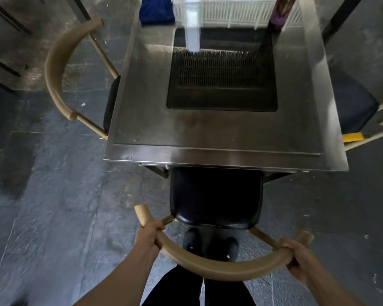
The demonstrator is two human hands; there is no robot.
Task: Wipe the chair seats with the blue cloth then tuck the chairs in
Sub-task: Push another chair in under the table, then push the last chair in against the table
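Note:
The near chair has a black seat [216,199] and a curved tan backrest [217,269]. The front of its seat lies under the edge of the steel table [226,153]. My left hand [149,236] grips the backrest on its left side. My right hand [296,258] grips it on the right. A blue cloth [156,9] lies at the table's far left corner. A second chair [60,69] on the left stands tucked against the table, only a strip of its black seat showing. A third chair's dark seat [354,102] sticks out on the right.
A dark grill recess [221,82] fills the table's middle. My shoes [210,241] stand on the grey stone floor behind the near chair. A yellow tag [352,136] sits on the right chair's frame. Black frames [7,40] stand at the far left.

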